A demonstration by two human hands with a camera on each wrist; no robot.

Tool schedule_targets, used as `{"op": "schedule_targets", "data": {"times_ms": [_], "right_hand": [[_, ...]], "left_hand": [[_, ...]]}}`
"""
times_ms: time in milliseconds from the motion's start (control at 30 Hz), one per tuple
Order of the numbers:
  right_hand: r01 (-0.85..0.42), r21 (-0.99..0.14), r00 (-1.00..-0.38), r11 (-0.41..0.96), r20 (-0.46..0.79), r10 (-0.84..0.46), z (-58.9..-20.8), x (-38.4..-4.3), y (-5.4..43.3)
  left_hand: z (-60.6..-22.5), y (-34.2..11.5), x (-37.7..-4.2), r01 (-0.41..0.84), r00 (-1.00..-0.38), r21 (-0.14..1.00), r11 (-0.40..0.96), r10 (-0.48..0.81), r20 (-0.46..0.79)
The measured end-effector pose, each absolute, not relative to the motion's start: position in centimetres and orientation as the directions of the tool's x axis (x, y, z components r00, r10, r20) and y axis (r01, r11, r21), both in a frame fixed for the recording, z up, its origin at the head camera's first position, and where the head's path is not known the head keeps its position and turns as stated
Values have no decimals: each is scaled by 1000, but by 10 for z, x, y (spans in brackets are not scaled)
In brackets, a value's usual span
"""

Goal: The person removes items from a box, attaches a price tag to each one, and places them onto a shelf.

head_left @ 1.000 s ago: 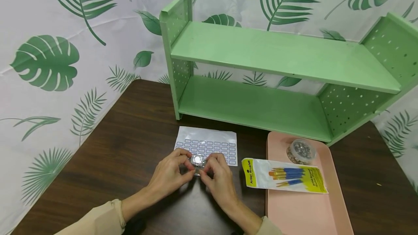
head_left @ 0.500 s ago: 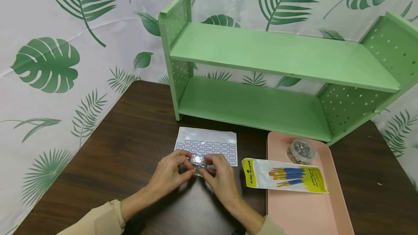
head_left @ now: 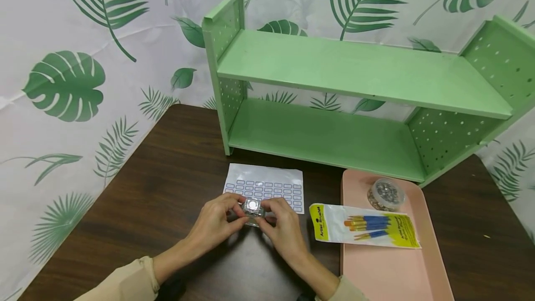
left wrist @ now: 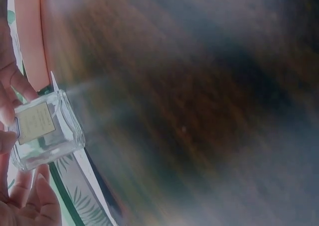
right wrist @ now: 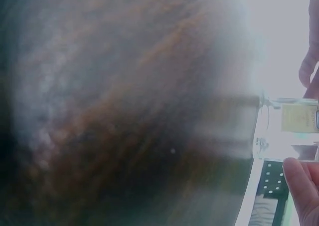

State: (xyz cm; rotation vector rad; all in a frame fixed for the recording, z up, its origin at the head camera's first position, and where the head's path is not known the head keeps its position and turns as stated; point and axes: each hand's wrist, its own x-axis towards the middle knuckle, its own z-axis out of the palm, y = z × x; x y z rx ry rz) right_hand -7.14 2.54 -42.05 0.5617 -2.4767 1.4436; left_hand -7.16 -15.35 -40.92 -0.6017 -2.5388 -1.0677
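Between both hands is a small square clear glass bottle (head_left: 252,206) with a shiny, pale round top in the head view. A yellowish label (left wrist: 36,123) shows on its face in the left wrist view, with a small blue-edged sticker beside it at the thumbs. My left hand (head_left: 215,219) grips the bottle's left side between thumb and fingers. From the right, my right hand (head_left: 284,229) pinches it the same way, thumb low on the near face. Just behind the bottle lies a white sheet of blue-outlined stickers (head_left: 271,187), its near edge partly covered by the hands.
A green two-tier shelf (head_left: 326,129) stands at the back of the dark wooden table (head_left: 167,175). To the right, a pink tray (head_left: 384,271) holds a round clear tub of small silvery pieces (head_left: 386,194). An artist brush packet (head_left: 363,224) overhangs the tray's left rim.
The right hand's fingers have shifted slightly along the bottle, and its thumb has moved a little. The bottle stays almost in place between the hands, its near face showing slightly more.
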Motion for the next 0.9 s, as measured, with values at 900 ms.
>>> {"op": "schedule_targets", "data": {"times_ms": [900], "right_hand": [[-412, -809, -910, 420, 338, -241, -423, -73, 26]], "left_hand": [[-327, -201, -188, 376, -894, 879, 293, -135, 428]]}}
